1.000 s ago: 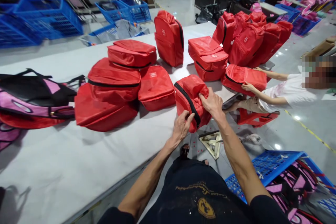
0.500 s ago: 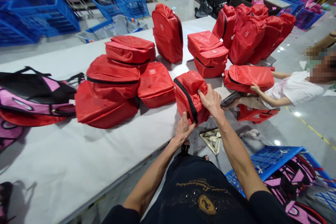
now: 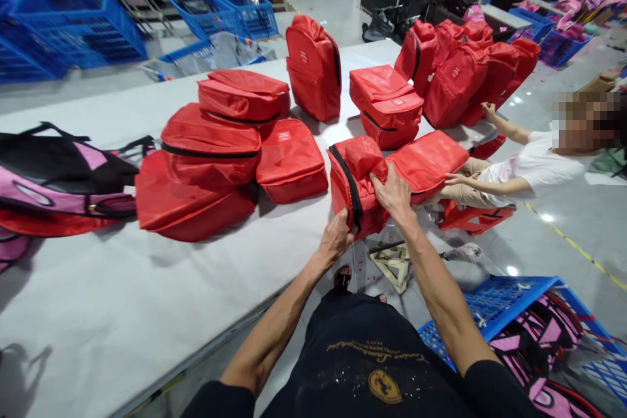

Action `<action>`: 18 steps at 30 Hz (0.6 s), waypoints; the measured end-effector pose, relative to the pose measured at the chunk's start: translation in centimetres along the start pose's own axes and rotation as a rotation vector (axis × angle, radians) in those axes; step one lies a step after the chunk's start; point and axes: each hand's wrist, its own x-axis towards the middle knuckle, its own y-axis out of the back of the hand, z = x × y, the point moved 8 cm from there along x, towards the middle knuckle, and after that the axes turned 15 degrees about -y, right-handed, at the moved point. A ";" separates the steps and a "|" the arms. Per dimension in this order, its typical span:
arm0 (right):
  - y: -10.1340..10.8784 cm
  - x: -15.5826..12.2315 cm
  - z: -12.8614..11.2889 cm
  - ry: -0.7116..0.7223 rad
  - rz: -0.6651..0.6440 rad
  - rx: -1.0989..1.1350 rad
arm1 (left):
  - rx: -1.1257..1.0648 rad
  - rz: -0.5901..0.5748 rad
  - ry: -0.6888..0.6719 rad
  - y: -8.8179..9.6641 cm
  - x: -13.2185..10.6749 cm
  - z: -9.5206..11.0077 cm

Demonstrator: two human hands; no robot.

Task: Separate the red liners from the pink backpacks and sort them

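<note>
Currently left hand closed on red backpack by zipper foot, right hand clamped over its top, at table edge. Advised: hold fabric taut, draw straight along track.

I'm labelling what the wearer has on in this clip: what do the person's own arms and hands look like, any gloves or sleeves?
No gloves: the left hand and right hand are bare, and I see no watch or rings. Both forearms are uncovered; black sleeves show only at the bottom edge. The black garment below carries gold lettering and a yellow shield emblem.
</note>
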 end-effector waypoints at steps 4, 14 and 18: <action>0.0 -0.1 0.5 0.009 0.009 0.018 | 0.135 0.017 -0.058 2.4 1.8 0.6; -0.2 0.8 3.2 0.031 -0.018 0.077 | -0.005 0.229 0.474 6.7 -0.4 -4.0; -0.8 0.1 3.1 0.074 -0.064 0.111 | -0.303 0.160 0.799 2.9 -7.1 -7.2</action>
